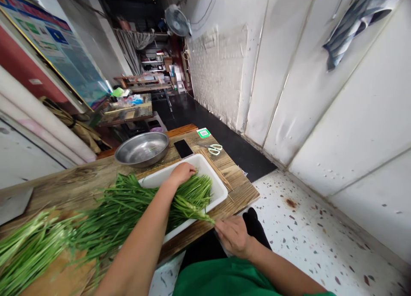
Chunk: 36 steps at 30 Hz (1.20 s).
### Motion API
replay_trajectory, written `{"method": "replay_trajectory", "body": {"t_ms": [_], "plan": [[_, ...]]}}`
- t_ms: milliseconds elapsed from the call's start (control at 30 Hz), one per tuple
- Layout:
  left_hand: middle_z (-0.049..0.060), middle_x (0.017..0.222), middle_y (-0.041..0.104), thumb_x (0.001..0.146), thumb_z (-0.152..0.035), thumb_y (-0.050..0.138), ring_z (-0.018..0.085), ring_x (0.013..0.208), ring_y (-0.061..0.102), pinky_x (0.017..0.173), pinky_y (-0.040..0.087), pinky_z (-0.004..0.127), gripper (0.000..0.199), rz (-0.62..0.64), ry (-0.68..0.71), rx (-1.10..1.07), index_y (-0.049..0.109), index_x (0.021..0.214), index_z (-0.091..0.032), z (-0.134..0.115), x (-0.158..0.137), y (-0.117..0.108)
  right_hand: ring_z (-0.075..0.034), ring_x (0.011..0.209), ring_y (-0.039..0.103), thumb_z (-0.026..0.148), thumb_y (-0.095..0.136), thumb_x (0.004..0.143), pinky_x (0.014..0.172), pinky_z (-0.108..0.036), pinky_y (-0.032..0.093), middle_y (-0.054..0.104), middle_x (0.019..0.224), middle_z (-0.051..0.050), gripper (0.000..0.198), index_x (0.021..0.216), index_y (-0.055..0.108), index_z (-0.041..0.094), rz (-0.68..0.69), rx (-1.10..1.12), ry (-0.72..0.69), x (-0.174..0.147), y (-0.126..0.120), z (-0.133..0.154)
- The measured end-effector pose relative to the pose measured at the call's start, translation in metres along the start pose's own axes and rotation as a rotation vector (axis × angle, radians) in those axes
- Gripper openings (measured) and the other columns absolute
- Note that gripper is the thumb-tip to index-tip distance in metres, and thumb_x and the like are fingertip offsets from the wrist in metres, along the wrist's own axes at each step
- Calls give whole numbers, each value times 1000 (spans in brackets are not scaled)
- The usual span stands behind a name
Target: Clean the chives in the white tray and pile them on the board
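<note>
My right hand (pixel 233 236) is closed at the table's front edge, its fingertips pinching the pale, tapering end of a bunch of green chives (pixel 189 207). The bunch's leaves reach back over the near rim of a white plastic tray (pixel 221 192). My left hand (pixel 182 173) reaches across the tray, fingers curled together above its far side; what they hold, if anything, is too small to make out. Under and beside it, more chives (pixel 201 186) lie in the tray. A large heap of chives (pixel 118 206) spreads left of the tray, partly behind my left forearm.
Thin wooden sticks (pixel 218 169) lie along the tray's right side. Scissors (pixel 214 149), a black phone (pixel 183 149), a green-and-white code card (pixel 203 133) and a metal basin (pixel 141 148) sit farther back. Paler chive stalks (pixel 28 249) lie on brown cardboard (pixel 61 274) at left.
</note>
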<state>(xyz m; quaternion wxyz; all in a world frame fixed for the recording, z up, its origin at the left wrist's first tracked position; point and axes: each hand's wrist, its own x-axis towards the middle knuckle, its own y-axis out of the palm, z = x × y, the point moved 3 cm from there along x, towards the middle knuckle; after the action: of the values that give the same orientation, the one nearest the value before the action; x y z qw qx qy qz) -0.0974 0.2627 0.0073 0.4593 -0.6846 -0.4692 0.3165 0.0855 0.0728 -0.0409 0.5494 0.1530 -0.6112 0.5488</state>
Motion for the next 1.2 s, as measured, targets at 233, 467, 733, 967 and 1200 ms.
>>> {"method": "replay_trajectory", "body": {"t_ms": [233, 467, 733, 967, 1200], "plan": [[1, 71, 67, 65, -34, 53, 15, 66, 57, 61, 38, 21, 24, 302, 131, -109, 68, 74, -18, -28, -5, 10, -10, 44, 42, 12, 46, 79, 43, -24, 31, 46, 50, 3, 20, 98, 51, 11, -2, -23, -13, -2, -1, -2], [1, 73, 66, 66, -37, 52, 14, 65, 55, 59, 35, 20, 26, 317, 146, -27, 67, 77, -19, -28, 1, 29, -10, 44, 41, 13, 45, 80, 43, -24, 32, 46, 51, 3, 15, 92, 53, 13, -24, -31, 12, -4, 0, -4], [0, 63, 64, 65, -41, 52, 14, 61, 54, 57, 36, 21, 27, 143, 74, -61, 66, 66, -19, -30, 2, 33, -9, 45, 45, 12, 45, 80, 44, -22, 34, 50, 53, 2, 15, 93, 52, 14, 1, 7, 81, -10, 2, -8], [0, 67, 64, 71, -44, 46, 10, 51, 50, 51, 37, 21, 34, 83, -40, -480, 64, 76, -15, -30, -17, 7, -10, 54, 56, 16, 42, 83, 52, -21, 44, 62, 66, -2, 19, 96, 55, 15, -24, 166, 350, 1, 0, -16], [2, 78, 66, 70, -43, 51, 15, 71, 56, 67, 40, 23, 33, -98, -10, -504, 66, 79, -15, -37, -28, -7, -14, 74, 63, 20, 40, 85, 68, -22, 50, 66, 80, -3, 23, 94, 61, 19, 33, 223, 552, 24, -6, -39]]}}
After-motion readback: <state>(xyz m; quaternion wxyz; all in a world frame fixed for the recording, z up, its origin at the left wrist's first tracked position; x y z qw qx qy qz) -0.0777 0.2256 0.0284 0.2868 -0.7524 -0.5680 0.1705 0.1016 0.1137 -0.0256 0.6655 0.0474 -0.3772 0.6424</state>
